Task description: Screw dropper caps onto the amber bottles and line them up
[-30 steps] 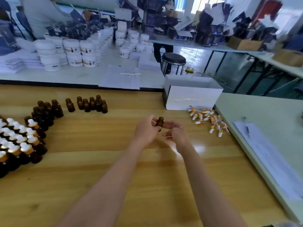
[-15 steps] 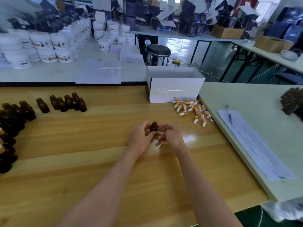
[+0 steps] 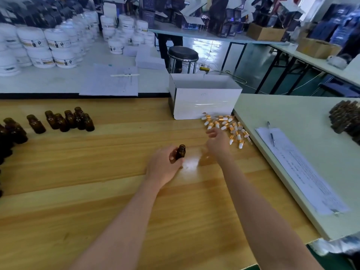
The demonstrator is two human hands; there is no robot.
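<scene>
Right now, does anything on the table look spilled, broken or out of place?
Nothing looks spilled or broken. The caps lie in a loose heap beside the box, not in any order. The left hand holds an uncapped bottle; the right hand hovers open by the caps.

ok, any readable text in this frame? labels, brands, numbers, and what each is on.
Nothing is legible.
White jars: label print too blurred.
Printed sheet under the pen: lines too small.
Papers beside the jars: too small.
White box: faint mark, unreadable.
Dark cartons at the back: blurred.
</scene>
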